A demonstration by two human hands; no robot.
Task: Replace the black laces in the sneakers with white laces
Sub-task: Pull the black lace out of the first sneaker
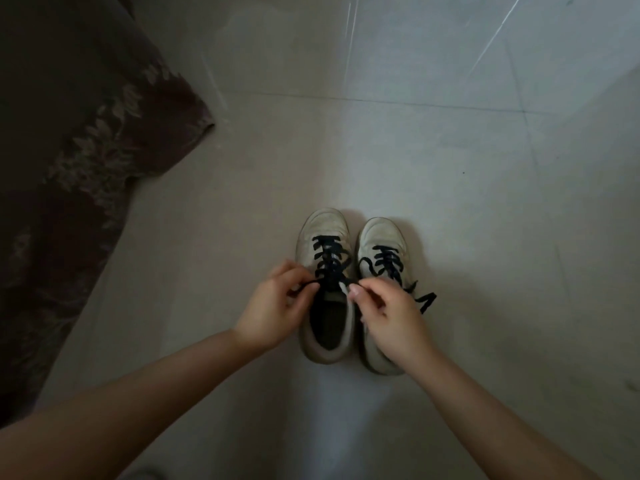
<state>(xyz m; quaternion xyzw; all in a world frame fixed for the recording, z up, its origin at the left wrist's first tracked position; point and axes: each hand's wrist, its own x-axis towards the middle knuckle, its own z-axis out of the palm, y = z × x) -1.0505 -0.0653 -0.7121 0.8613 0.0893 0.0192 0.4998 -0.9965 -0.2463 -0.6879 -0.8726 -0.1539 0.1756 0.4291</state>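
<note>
Currently both hands work at the top of the left sneaker [323, 285], which stands on the tiled floor [450, 150] touching or just beside the right sneaker [379, 271], toes pointing away from the person. The left hand [277, 306] pinches one end of the black lace [330, 258] between thumb and curled fingers [294, 271], at the left edge of the shoe's opening. The right hand [384, 310] pinches the other end in the same manner, its fingers closed on the lace at the right edge of the opening. The lace runs taut and nearly level between the two hands, crosswise to the shoe's long axis, which runs from heel near the person to toe farther off. The remaining crossings sit just beyond the fingers, toward the toe, so the lace must be drawn back toward the heel and outward to each side to clear the eyelets. Each hand is nearest its own side of the eyelet row. The right sneaker's lace [389, 263] is untied, with loose ends trailing onto the floor to its right, but still threaded. Judged from this layout, unlacing is at an early stage. No white laces are visible. A dark patterned cloth [86, 133] lies well apart at the left.
</note>
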